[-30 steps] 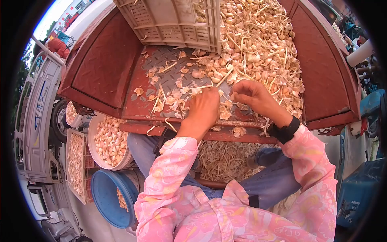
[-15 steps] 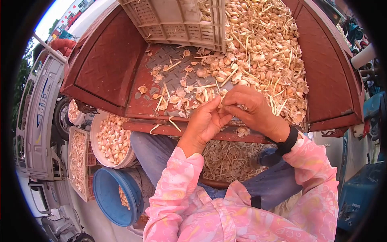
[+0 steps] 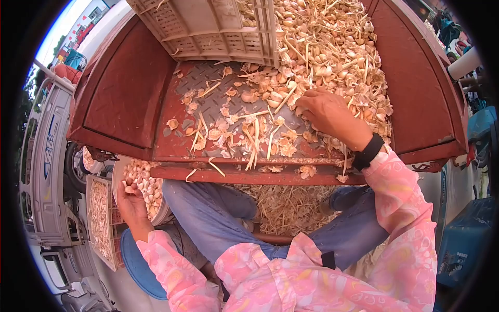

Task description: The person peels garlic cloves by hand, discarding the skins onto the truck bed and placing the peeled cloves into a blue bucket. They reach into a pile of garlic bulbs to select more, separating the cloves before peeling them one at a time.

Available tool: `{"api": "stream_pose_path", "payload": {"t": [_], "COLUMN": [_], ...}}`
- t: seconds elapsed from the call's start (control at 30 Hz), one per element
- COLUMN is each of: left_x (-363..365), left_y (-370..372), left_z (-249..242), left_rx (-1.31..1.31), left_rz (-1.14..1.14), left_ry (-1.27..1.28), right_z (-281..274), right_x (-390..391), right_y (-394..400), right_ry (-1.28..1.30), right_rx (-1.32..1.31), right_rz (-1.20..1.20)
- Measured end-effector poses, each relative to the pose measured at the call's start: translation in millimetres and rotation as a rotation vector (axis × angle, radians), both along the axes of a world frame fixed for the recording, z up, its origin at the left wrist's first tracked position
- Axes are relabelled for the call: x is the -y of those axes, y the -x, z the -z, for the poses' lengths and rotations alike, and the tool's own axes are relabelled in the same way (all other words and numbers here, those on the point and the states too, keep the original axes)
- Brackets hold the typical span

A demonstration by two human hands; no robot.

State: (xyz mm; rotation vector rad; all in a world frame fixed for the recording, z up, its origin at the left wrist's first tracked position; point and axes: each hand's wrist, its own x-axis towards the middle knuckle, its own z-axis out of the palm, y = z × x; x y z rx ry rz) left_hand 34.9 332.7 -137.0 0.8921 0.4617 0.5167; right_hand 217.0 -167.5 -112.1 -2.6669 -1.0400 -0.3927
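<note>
My left hand is over the white bucket of peeled-looking garlic cloves at the left, its fingers curled around a pale garlic clove. At the edge of the heap of garlic on the red metal cart bed, my right hand reaches down with bent fingers somewhat apart. Its fingertips are near loose cloves and dry stalks; the thumb is partly hidden. Stalks and papery skins lie scattered on the bed in front of it.
A pale plastic crate stands tilted at the back of the bed. The cart's front lip runs above my knees. At left are a crate of garlic scraps and a blue bucket. Stalk litter covers the ground between my legs.
My hands were together over the cart's front edge. The left has moved down and left to the white bucket with a clove; the right has moved up to the heap. The view has shifted slightly.
</note>
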Motion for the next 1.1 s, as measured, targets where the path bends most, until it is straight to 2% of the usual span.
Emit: {"api": "stream_pose_path", "payload": {"t": [0.07,0.13,0.17,0.2,0.23,0.27,0.33,0.43,0.47,0.57,0.67,0.7,0.73,0.8,0.83,0.97,1.1], "left_x": [-46,-50,-53,-33,-10,19,105,230,260,319,328,327,320,315,315,316,322], "left_y": [20,34,37,30,23,17,-2,-29,-41,-66,-71,-72,-71,-71,-72,-71,-72], "left_z": [34,51,56,46,33,19,-24,-54,-44,-26,-14,-7,-1,-7,-11,-13,-9], "left_rx": [-0.304,-0.529,-0.638,-0.661,-0.540,-0.421,-0.212,-0.034,0.008,0.068,0.040,0.044,0.043,-0.040,-0.021,0.013,-0.054], "left_rz": [-0.214,-0.225,-0.231,-0.304,-0.360,-0.423,-0.231,0.347,0.501,0.689,0.660,0.676,0.689,0.679,0.749,0.942,0.939], "left_ry": [-0.214,-0.501,-0.641,-0.785,-0.856,-0.917,-0.812,-0.720,-0.586,-0.173,0.175,0.220,0.266,0.276,0.273,0.330,0.515], "right_z": [-1,0,1,2,2,-1,-8,-1,-4,-3,-5,-5,-4,-16,-23,-11,-9], "right_x": [-7,-10,-10,-10,-9,-10,-15,-23,-27,-38,-34,-31,-29,-25,-24,-21,-20], "right_y": [3,6,7,10,12,14,19,29,36,56,68,68,67,70,72,59,63], "right_ry": [0.074,0.097,0.027,-0.038,-0.096,-0.227,-0.482,-0.843,-0.878,-0.795,-0.634,-0.563,-0.629,-0.615,-0.609,-0.602,-0.531], "right_rx": [-0.103,-0.106,-0.107,-0.109,-0.111,-0.284,-0.636,-0.994,-1.041,-0.812,-0.506,-0.398,-0.379,-0.455,-0.495,-0.333,-0.302], "right_rz": [0.025,0.006,-0.009,-0.024,-0.042,-0.023,0.013,-0.035,-0.076,-0.031,-0.083,-0.122,-0.240,-0.135,-0.086,-0.314,-0.215]}}
